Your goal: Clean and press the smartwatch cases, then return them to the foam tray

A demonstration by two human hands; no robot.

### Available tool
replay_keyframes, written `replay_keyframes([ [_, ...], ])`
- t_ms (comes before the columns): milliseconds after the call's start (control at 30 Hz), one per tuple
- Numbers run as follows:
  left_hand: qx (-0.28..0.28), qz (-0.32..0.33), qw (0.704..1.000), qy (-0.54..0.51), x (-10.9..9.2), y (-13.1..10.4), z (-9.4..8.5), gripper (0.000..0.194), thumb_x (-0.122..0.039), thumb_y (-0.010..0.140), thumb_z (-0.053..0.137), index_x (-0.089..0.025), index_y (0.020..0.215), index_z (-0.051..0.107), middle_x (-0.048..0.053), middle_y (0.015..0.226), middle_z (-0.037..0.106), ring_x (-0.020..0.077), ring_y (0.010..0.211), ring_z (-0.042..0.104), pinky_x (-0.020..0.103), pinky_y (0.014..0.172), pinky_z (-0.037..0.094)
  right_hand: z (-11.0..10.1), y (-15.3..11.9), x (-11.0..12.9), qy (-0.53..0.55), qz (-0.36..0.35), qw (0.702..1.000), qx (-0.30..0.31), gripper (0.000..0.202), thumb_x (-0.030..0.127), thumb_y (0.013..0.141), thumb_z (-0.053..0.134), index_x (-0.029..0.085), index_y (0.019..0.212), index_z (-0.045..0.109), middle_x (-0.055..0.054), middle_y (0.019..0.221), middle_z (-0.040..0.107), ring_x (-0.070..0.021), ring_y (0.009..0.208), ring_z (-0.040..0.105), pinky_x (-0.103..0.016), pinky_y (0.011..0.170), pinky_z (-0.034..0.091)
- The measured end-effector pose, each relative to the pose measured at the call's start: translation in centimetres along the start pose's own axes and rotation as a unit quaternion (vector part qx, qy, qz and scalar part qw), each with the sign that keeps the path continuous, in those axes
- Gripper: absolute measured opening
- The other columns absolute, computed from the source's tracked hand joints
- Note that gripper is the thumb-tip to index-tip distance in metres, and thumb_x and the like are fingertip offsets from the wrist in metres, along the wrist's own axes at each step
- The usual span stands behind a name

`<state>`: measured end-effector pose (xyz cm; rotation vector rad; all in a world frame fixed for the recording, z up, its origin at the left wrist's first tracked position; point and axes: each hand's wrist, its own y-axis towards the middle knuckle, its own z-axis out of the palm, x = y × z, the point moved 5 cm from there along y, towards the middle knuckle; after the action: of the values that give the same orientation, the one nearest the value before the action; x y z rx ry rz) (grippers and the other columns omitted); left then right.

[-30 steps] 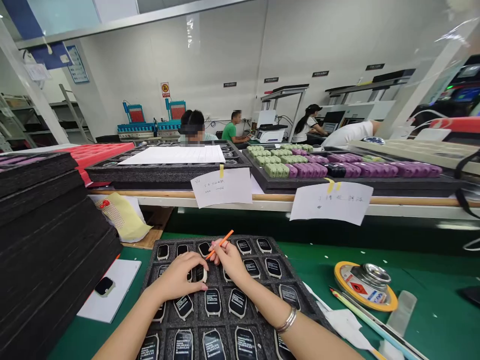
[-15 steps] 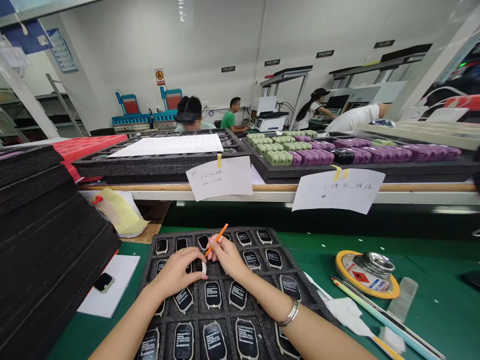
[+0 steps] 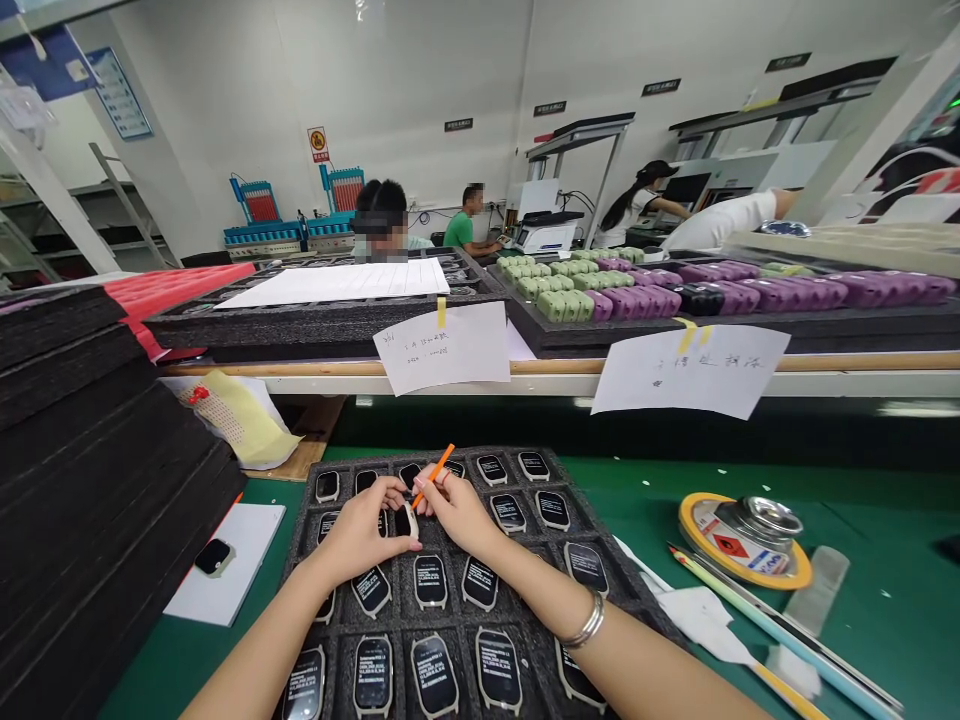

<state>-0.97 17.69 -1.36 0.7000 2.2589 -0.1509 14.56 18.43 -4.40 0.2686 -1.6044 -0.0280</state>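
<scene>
A smartwatch body (image 3: 406, 522) with a dark screen and pale case is tilted up between the thumb and fingers of my left hand (image 3: 358, 527). In my right hand (image 3: 456, 512) is a thin orange stick (image 3: 445, 460), gripped like a pen, its lower end against or very near the edge of that watch. Both hands are over a black foam tray (image 3: 469, 545), whose compartments hold rows of strapless smartwatches. Several, such as this near watch (image 3: 499, 672), show white text on their screens. My fingers partly cover the watches behind them.
Right of the tray are a round can (image 3: 742, 540) with a metal top, a white brush (image 3: 697, 612) and long thin tools. A watch lies on a white pad (image 3: 232, 565) at left, beside stacked black foam trays (image 3: 112, 480). A shelf (image 3: 555, 378) with trays crosses ahead; co-workers sit beyond.
My left fingers have opened slightly around the watch, so more of its dark screen shows. The orange stick stays at its edge. The whole view has shifted a little.
</scene>
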Motion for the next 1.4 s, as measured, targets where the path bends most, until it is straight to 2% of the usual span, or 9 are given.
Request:
replay_keyframes([
  [200,0.002,0.012,1.0,0.008,-0.2,0.0,0.2,0.057,-0.03,0.073,0.081,-0.027,0.121,0.051,0.002,0.11,0.066,0.0223,0.103,0.064,0.037,0.095,0.051,0.1,0.0,-0.3,0.012,0.004,1.0,-0.006,0.025,0.038,0.099,0.059,0.014,0.096,0.065,0.0,0.084,0.066,-0.0132,0.07,0.065,-0.031,0.068,0.057],
  [333,-0.018,0.02,0.999,0.029,-0.1,-0.1,-0.1,0.065,-0.027,0.072,0.083,-0.026,0.127,0.048,0.003,0.114,0.063,0.0216,0.103,0.062,0.036,0.093,0.051,-0.3,0.6,-1.3,0.028,0.018,0.999,-0.023,0.026,0.038,0.1,0.058,0.014,0.098,0.064,-0.001,0.085,0.066,-0.0122,0.068,0.064,-0.029,0.064,0.056],
  [400,-0.037,0.019,0.998,0.052,0.2,-0.2,-0.7,0.053,-0.032,0.076,0.079,-0.024,0.12,0.051,0.005,0.114,0.061,0.0228,0.102,0.061,0.038,0.092,0.051,-0.7,1.0,-1.9,0.038,0.027,0.998,-0.04,0.027,0.039,0.1,0.056,0.014,0.101,0.064,-0.001,0.085,0.065,-0.0116,0.066,0.062,-0.027,0.062,0.055],
  [500,-0.045,0.019,0.994,0.098,0.5,-0.5,-1.6,0.019,-0.036,0.086,0.069,-0.022,0.092,0.058,0.004,0.098,0.06,0.0248,0.096,0.059,0.044,0.094,0.047,-1.0,1.4,-2.5,0.048,0.038,0.997,-0.053,0.027,0.04,0.1,0.056,0.014,0.104,0.063,-0.001,0.086,0.065,-0.0113,0.065,0.062,-0.027,0.06,0.055],
  [567,-0.031,0.027,0.991,0.126,0.5,-0.9,-1.8,0.016,-0.036,0.089,0.065,-0.022,0.083,0.06,0.002,0.092,0.06,0.0247,0.093,0.058,0.047,0.096,0.044,-0.9,1.5,-2.7,0.05,0.042,0.997,-0.05,0.027,0.039,0.1,0.057,0.014,0.104,0.063,-0.001,0.087,0.065,-0.0116,0.066,0.063,-0.027,0.06,0.055],
  [800,-0.004,0.059,0.983,0.175,0.1,-2.8,-1.9,0.015,-0.038,0.095,0.055,-0.028,0.098,0.066,0.004,0.099,0.06,0.0267,0.097,0.058,0.046,0.092,0.046,-0.1,1.5,-2.4,0.034,0.047,0.998,-0.032,0.025,0.038,0.1,0.058,0.014,0.104,0.064,-0.002,0.091,0.067,-0.0129,0.071,0.064,-0.029,0.065,0.057],
  [1067,-0.048,0.064,0.984,0.156,1.6,-4.4,-3.3,0.02,-0.041,0.094,0.06,-0.028,0.108,0.062,0.006,0.115,0.067,0.0288,0.112,0.061,0.045,0.097,0.048,-0.1,0.8,-0.6,0.005,0.021,0.999,-0.044,0.024,0.037,0.1,0.058,0.014,0.101,0.064,-0.002,0.089,0.067,-0.0131,0.071,0.065,-0.03,0.067,0.057],
  [1233,-0.06,0.069,0.986,0.14,1.9,-4.7,-3.3,0.011,-0.036,0.092,0.065,-0.029,0.1,0.066,0.003,0.113,0.072,0.0261,0.114,0.064,0.041,0.098,0.05,2.4,1.0,1.1,0.012,-0.003,1.0,-0.009,0.023,0.036,0.099,0.06,0.014,0.099,0.065,-0.002,0.09,0.067,-0.0144,0.076,0.066,-0.032,0.071,0.057],
  [1400,-0.082,0.066,0.985,0.135,2.0,-4.9,-3.4,0.009,-0.03,0.088,0.07,-0.026,0.096,0.068,0.004,0.113,0.074,0.0261,0.111,0.067,0.039,0.095,0.054,6.0,2.3,-0.2,0.051,0.02,0.998,0.011,0.028,0.04,0.101,0.056,0.013,0.099,0.064,0.001,0.079,0.064,-0.0098,0.059,0.06,-0.025,0.056,0.053],
])
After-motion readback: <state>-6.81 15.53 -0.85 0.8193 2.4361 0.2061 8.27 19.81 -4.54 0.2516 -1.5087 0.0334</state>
